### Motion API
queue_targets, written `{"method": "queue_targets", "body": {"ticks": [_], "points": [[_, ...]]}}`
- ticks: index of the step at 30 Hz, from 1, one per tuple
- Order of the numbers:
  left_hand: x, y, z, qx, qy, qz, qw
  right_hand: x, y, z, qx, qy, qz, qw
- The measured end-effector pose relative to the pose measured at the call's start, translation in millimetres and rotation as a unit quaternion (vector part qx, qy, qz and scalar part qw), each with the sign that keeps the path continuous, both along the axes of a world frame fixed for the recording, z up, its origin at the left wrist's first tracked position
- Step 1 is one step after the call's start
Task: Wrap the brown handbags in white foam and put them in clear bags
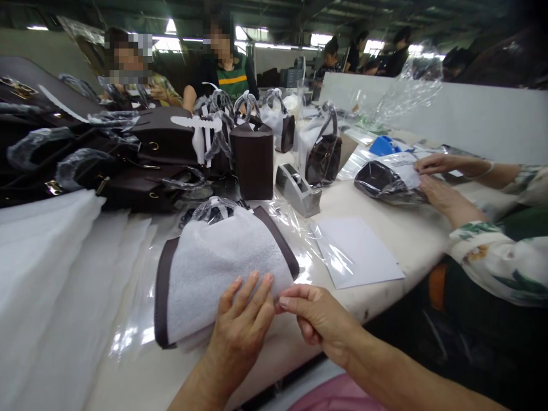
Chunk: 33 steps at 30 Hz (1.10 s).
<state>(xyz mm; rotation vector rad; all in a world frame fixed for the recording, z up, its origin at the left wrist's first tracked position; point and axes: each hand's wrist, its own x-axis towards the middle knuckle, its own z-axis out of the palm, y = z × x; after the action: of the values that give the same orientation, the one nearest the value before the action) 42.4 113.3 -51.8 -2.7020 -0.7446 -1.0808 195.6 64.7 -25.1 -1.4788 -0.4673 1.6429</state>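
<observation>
A dark brown handbag point(163, 297) lies on the table before me, with a white foam sheet point(222, 251) over its body and clear plastic around its handles point(216, 210). My left hand point(244, 319) rests flat on the lower right part of the foam sheet, fingers stretched out. Close beside it, at the bag's lower right corner, my right hand point(317, 314) is closed in a pinch of thumb and forefinger. Whatever sits between those fingertips is too small to make out.
Stacked white foam sheets point(47, 285) lie at left, below piled brown handbags point(166, 134). A tape dispenser point(298, 189) stands behind a white sheet of paper point(357, 251). At right, a co-worker's hands point(445, 182) touch a plastic-covered bag point(381, 178). More people stand across the table.
</observation>
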Motion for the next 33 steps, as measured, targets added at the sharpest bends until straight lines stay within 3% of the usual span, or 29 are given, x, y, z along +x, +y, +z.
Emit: {"method": "queue_targets", "body": {"ticks": [4,8,16,20,26,29,31,33], "points": [[0.8,0.4,2.2,0.002,0.005,-0.003,1.000,1.7,1.6,-0.2,-0.020,0.021,0.004,1.000],[1.8,0.7,2.5,-0.001,0.001,0.001,1.000,-0.7,0.3,-3.8,0.006,0.031,-0.010,0.999],[6.0,-1.2,4.2,-0.001,-0.004,0.007,1.000,-5.4,3.0,-28.2,0.027,0.003,-0.067,0.997],[7.9,-1.9,-0.4,-0.002,-0.006,0.023,1.000,-14.5,9.4,-38.4,0.037,-0.033,-0.093,0.994],[9.6,-1.1,-0.4,0.010,-0.006,0.025,1.000,-11.4,8.7,-54.3,0.095,-0.154,-0.048,0.982],[9.6,-0.6,3.3,0.025,0.003,0.023,0.999,7.4,0.0,-41.8,0.130,-0.249,-0.003,0.960],[8.4,-0.4,4.4,0.034,0.011,0.024,0.999,18.4,-3.7,-18.5,0.174,-0.309,-0.009,0.935],[7.1,-0.8,4.1,0.036,0.013,0.029,0.999,21.2,0.9,9.5,0.266,-0.328,-0.043,0.905]]}}
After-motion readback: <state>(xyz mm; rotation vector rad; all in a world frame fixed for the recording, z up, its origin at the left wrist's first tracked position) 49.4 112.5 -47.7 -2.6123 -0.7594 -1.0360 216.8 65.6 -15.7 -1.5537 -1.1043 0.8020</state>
